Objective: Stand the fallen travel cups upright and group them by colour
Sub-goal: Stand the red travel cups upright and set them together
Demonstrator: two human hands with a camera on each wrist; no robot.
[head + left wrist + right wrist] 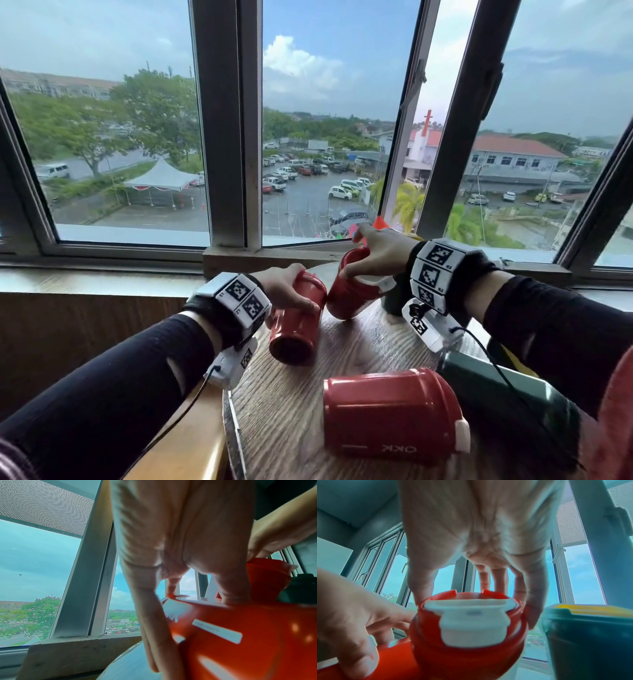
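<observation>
- The nearest red cup (pixel 390 416), lying on its side on the wooden surface (pixel 301 411), carries white letters "OKK" near its base, seen upside down from the head view, with a short white dash printed beside them.
- A white strip label (pixel 217 631) sits on the red cup held by the left hand (pixel 171 547); its print is too blurred to read.
- The wristbands (pixel 433 274) and the white camera mounts below them bear black-and-white square code markers with tiny characters at their corners, too small to make out.
</observation>
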